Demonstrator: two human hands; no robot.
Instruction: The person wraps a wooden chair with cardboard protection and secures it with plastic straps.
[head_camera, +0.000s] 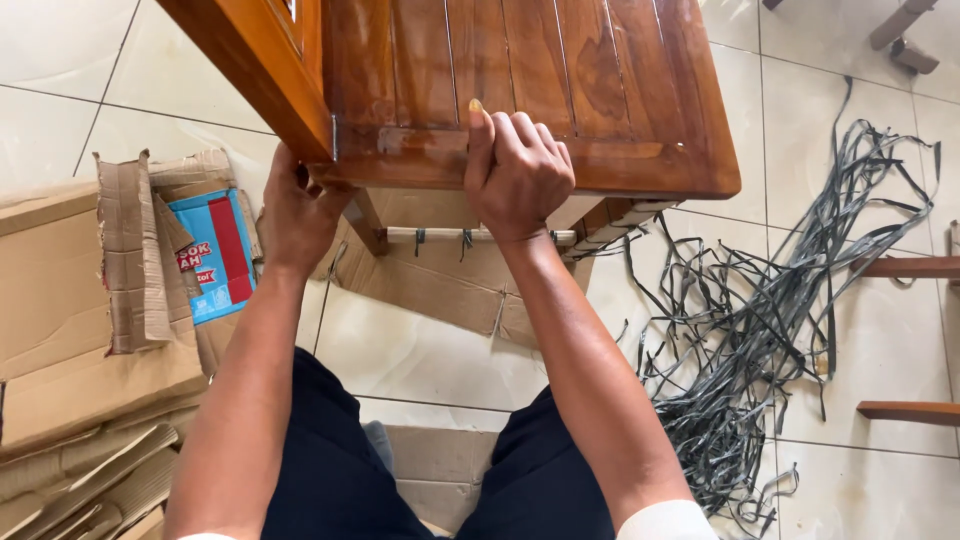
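1. Nearest the camera are the person's dark trousers, seen from above over pale floor tiles.
2. A varnished reddish-brown wooden table stands before the knees, its slatted top running away from the viewer.
3. The right hand curls closed over the table's near edge.
4. The left hand grips under its near left corner.
5. Flattened cardboard lies left; tangled grey strapping lies right.

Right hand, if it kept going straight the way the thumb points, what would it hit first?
The right hand grips the near edge of the wooden furniture piece, thumb pointing up across its slatted panel. Going straight on, it would probably just slide along that panel; nothing else shows in that line, though depth is unclear.
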